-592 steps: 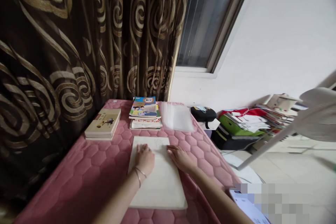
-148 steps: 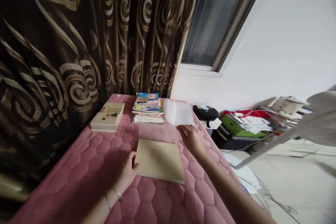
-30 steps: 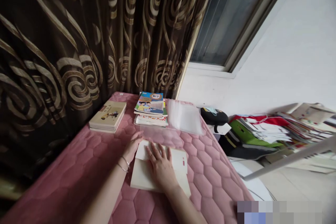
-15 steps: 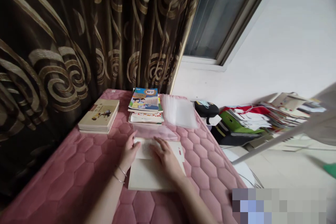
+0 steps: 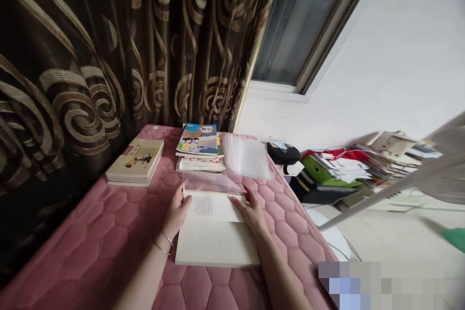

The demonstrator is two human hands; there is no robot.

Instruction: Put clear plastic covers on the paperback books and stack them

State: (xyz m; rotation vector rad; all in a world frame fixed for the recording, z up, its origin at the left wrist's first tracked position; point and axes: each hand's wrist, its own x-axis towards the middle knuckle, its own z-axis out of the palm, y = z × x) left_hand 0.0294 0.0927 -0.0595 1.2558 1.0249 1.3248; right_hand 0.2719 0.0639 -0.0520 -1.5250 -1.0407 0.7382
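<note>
An open book (image 5: 218,244) with cream pages lies before me, a small block of print on its upper page. My left hand (image 5: 178,209) holds the upper left edge, thumb on the page and fingers at the side. At the upper right edge, my right hand (image 5: 253,210) grips in the same way, thumb on top and fingers partly hidden. Just beyond the book's far edge lies a clear plastic book cover (image 5: 212,181); whether it is attached to the book I cannot tell. A thin bracelet circles my left wrist.
A pink quilted mattress (image 5: 105,244) bears everything. Beige books (image 5: 136,161) are stacked at the left, colourful textbooks (image 5: 199,140) at the back, and clear plastic covers (image 5: 249,156) beside them. A patterned curtain (image 5: 145,48) hangs behind. A fan's pole (image 5: 366,203) stands at the right.
My right hand has moved from flat on the page to the book's upper right edge, uncovering the print. The left hand stays at the left edge. The view has shifted slightly.
</note>
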